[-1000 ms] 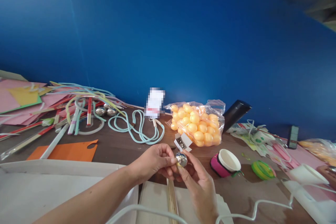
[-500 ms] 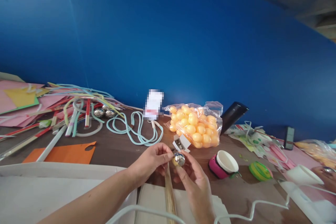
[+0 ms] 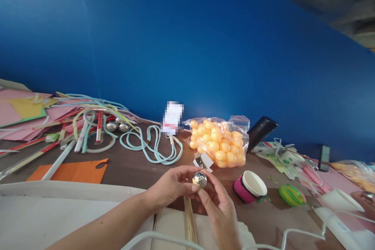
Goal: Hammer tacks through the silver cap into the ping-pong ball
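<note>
While both hands meet over the near edge of the brown table [image 3: 131, 166], the left hand [image 3: 172, 185] curls its fingers and pinches the shiny silver ball [image 3: 200, 179] between thumb and fingertips. The right hand [image 3: 218, 207], fingers bent, grips the same ball from the other side and below, so the ball sits off the table between them. A bundle of thin wooden sticks [image 3: 190, 222] lies just beneath. Just beyond stands a small open white box [image 3: 203, 161], then a bag of orange balls [image 3: 218, 142]. A pink-and-white cup [image 3: 249, 185] lies to the right, and a light-blue cord [image 3: 152, 146] coils to the left.
</note>
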`<action>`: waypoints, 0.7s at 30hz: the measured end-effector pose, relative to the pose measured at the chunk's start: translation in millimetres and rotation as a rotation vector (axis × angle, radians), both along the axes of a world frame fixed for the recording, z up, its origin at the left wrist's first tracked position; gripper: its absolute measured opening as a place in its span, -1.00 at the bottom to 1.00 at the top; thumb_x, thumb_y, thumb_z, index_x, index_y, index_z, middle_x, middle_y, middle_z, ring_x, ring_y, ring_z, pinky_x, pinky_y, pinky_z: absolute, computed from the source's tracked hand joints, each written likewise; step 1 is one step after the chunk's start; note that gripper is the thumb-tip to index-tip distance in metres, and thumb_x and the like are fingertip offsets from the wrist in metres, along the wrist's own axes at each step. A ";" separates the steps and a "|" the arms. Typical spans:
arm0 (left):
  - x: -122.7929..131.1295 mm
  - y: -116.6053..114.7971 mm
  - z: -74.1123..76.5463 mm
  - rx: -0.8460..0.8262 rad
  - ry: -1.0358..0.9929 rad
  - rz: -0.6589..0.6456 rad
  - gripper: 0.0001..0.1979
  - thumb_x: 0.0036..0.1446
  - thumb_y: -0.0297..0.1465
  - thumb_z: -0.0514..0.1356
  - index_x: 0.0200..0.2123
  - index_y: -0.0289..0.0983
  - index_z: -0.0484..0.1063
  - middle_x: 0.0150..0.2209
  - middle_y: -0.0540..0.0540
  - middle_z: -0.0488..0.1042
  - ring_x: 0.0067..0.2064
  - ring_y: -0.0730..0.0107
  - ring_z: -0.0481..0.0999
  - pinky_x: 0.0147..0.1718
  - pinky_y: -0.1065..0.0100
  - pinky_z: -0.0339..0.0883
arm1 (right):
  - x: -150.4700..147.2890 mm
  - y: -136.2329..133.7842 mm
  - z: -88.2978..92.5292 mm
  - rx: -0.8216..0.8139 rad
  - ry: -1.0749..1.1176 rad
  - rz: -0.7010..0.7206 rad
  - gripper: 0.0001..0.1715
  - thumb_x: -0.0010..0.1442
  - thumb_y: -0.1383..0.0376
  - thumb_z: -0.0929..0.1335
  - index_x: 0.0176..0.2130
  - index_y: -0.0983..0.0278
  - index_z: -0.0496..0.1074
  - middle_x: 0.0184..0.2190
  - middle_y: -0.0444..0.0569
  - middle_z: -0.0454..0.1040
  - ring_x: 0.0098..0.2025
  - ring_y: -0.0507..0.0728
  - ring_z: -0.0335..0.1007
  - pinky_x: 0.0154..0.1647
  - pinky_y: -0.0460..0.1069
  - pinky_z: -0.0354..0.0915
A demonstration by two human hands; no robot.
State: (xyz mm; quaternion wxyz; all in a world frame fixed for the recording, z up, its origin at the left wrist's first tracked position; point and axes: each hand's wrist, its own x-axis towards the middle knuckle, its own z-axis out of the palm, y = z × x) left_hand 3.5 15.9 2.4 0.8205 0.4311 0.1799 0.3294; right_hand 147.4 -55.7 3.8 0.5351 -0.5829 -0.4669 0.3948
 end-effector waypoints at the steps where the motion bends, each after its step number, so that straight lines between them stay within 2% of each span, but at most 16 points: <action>1: 0.5 0.1 -0.9 0.006 0.003 0.009 -0.46 -0.15 -0.38 0.34 -0.03 -0.29 0.34 -0.16 -0.20 0.47 -0.20 0.20 0.51 -0.15 0.17 0.32 | -0.2 0.6 -0.3 0.003 -0.007 -0.003 -0.49 0.10 0.21 0.37 0.06 0.17 0.29 -0.02 0.02 0.44 -0.14 0.23 0.44 -0.41 -0.06 0.40; 4: 1.7 -0.3 -2.8 0.025 0.031 0.046 -0.46 -0.15 -0.37 0.34 -0.04 -0.29 0.33 -0.22 -0.17 0.48 -0.28 0.24 0.52 -0.23 0.19 0.36 | -2.9 0.8 -0.8 -0.001 0.016 0.024 -0.44 0.10 0.20 0.36 0.10 0.19 0.25 -0.16 0.00 0.51 -0.28 0.18 0.46 -0.47 -0.07 0.37; 7: 2.8 -1.3 -4.3 0.056 0.035 0.078 -0.49 -0.16 -0.36 0.34 -0.08 -0.29 0.34 -0.23 -0.15 0.48 -0.27 0.24 0.51 -0.28 0.25 0.37 | -8.0 -1.0 -0.2 0.017 0.054 0.065 -0.32 0.10 0.20 0.36 0.16 0.23 0.15 -0.34 -0.02 0.53 -0.45 0.13 0.42 -0.58 -0.08 0.31; 10: 3.1 -0.7 -4.5 0.097 0.046 0.146 -0.54 -0.17 -0.38 0.34 -0.14 -0.28 0.34 -0.21 -0.14 0.46 -0.22 0.26 0.48 -0.28 0.32 0.36 | -11.9 -2.2 0.4 0.049 0.041 0.073 -0.27 0.09 0.21 0.35 0.20 0.20 0.08 -0.23 0.02 0.51 -0.47 0.11 0.41 -0.53 -0.04 0.33; 12: 2.4 1.0 -3.2 0.110 0.074 0.227 -0.58 -0.15 -0.37 0.33 -0.17 -0.28 0.33 -0.23 -0.11 0.45 -0.25 0.33 0.47 -0.32 0.35 0.36 | -13.0 -2.1 -0.2 0.057 -0.115 0.039 -0.35 0.06 0.25 0.35 0.14 0.18 0.19 -0.14 0.03 0.47 -0.43 0.12 0.42 -0.39 0.00 0.35; 14: 1.4 3.3 -1.3 0.110 0.094 0.313 -0.63 -0.11 -0.35 0.31 -0.20 -0.28 0.31 -0.29 -0.07 0.43 -0.32 0.39 0.46 -0.36 0.37 0.36 | -13.5 -1.7 -2.6 0.021 -0.380 0.041 -0.42 -0.03 0.31 0.38 0.04 0.16 0.34 -0.19 0.00 0.47 -0.42 0.13 0.41 -0.32 0.01 0.34; 16: 0.6 5.5 0.3 0.100 0.112 0.383 -0.65 -0.09 -0.32 0.29 -0.22 -0.27 0.28 -0.35 -0.03 0.42 -0.36 0.42 0.45 -0.38 0.37 0.36 | -13.9 -1.7 -6.9 -0.070 -0.626 0.115 -0.40 -0.14 0.38 0.40 -0.03 0.14 0.42 -0.31 -0.04 0.46 -0.47 0.14 0.40 -0.40 -0.01 0.32; 17: 0.4 6.3 0.7 0.088 0.128 0.414 -0.65 -0.08 -0.30 0.28 -0.23 -0.27 0.27 -0.37 -0.02 0.41 -0.37 0.42 0.45 -0.40 0.38 0.36 | -14.0 -1.8 -9.5 -0.082 -0.712 0.094 -0.38 -0.17 0.39 0.40 -0.04 0.14 0.42 -0.32 -0.03 0.45 -0.47 0.15 0.40 -0.42 -0.01 0.31; 19: 0.4 7.6 0.8 0.058 0.158 0.459 -0.63 -0.09 -0.28 0.29 -0.24 -0.27 0.25 -0.38 -0.01 0.41 -0.38 0.43 0.45 -0.43 0.40 0.35 | -13.2 -2.2 -15.0 -0.075 -0.807 0.059 -0.36 -0.17 0.42 0.36 -0.02 0.14 0.41 -0.28 0.01 0.46 -0.40 0.20 0.43 -0.40 0.00 0.31; 21: 0.7 8.4 -0.1 0.041 0.178 0.490 -0.62 -0.11 -0.27 0.29 -0.24 -0.26 0.24 -0.37 -0.01 0.41 -0.38 0.43 0.45 -0.45 0.42 0.35 | -10.9 -2.1 -19.3 -0.061 -0.788 0.044 -0.32 -0.18 0.44 0.34 0.00 0.15 0.39 -0.25 0.03 0.48 -0.30 0.25 0.45 -0.33 0.01 0.32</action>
